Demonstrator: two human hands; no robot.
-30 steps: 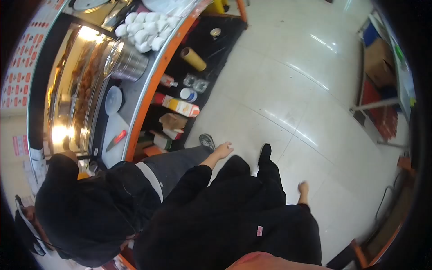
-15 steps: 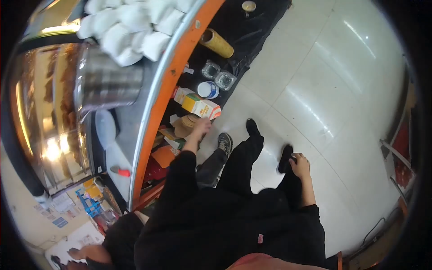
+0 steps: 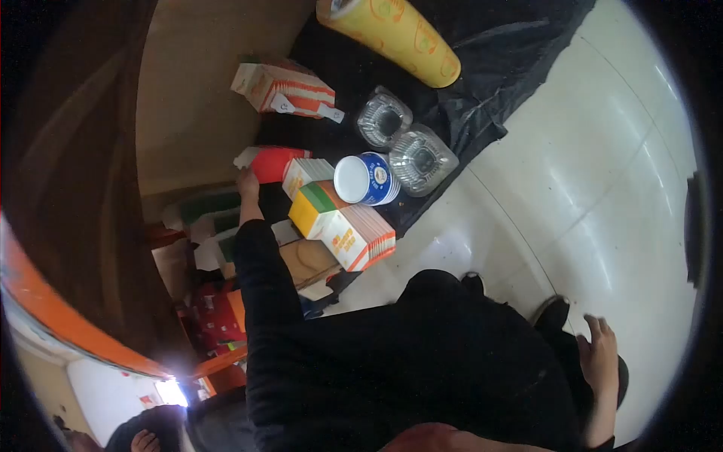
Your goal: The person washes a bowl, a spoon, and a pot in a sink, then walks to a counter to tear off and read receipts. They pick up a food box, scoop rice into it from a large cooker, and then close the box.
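My left hand (image 3: 248, 183) reaches into the low shelf space, its fingertips right at the white-edged end of a red paper item (image 3: 279, 163). Its fingers are small and partly hidden, so I cannot tell whether they grip it. Close by lie a stack of folded white-and-orange cartons (image 3: 360, 237) with a yellow-and-green one (image 3: 315, 207), and a stack of blue-and-white paper cups (image 3: 367, 179). Brown cardboard pieces (image 3: 310, 260) lie below my left forearm. On the other side, my right hand (image 3: 600, 348) hangs above the floor by my knee, open, holding nothing.
Clear plastic containers (image 3: 423, 160) sit beside the cups. A yellow roll (image 3: 410, 45) lies on black sheeting (image 3: 497, 45). More striped cartons (image 3: 290, 89) stand at the back. An orange counter edge (image 3: 71, 316) curves at left. Another person's hand (image 3: 144, 441) shows at lower left.
I have bent down and come closer to the low shelf. My left hand has moved from beside the cartons, deeper in to the red paper item. My right hand stays free at my side.
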